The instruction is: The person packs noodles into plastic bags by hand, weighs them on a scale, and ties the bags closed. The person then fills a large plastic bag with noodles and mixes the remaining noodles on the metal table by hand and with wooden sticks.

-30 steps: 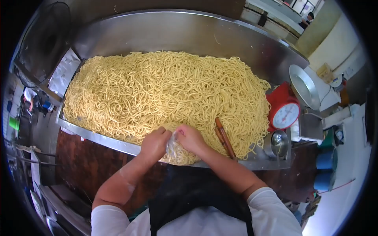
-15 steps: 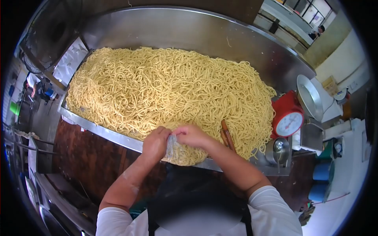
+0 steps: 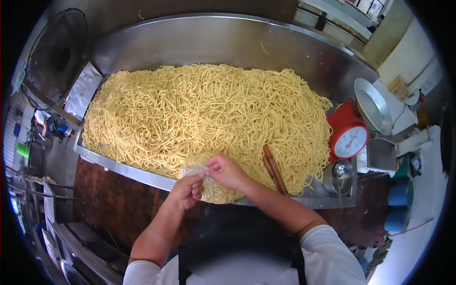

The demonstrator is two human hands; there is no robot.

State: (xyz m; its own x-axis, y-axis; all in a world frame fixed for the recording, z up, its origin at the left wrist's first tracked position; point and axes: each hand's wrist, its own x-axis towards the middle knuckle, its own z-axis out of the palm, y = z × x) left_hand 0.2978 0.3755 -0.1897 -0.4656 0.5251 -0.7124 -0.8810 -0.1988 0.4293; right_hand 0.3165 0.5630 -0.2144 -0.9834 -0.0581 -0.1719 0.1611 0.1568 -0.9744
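Note:
A clear plastic bag (image 3: 216, 192) filled with yellow noodles rests at the front edge of the metal tray, close to my body. My left hand (image 3: 188, 189) is closed on the gathered neck of the bag. From the other side, my right hand (image 3: 225, 172) pinches the same neck, its fingertips meeting the left thumb. The bag's loose top stands up beside the fingers. Behind both hands spreads a big heap of loose yellow noodles (image 3: 204, 109). Two brown wooden sticks (image 3: 275, 170) lie on the heap to the right of my right hand.
A red dial scale (image 3: 349, 130) with a metal pan (image 3: 373, 105) stands at the right end of the metal tray (image 3: 137, 176). Near it sits a metal pot (image 3: 338, 178) with a ladle. A caged fan (image 3: 56, 59) is at the left. Blue containers (image 3: 399, 206) stand lower right.
My left hand has turned and shifted down, its fingers now curled at the bag's neck. The bag's top has flopped over toward the left. The camera view has shifted slightly.

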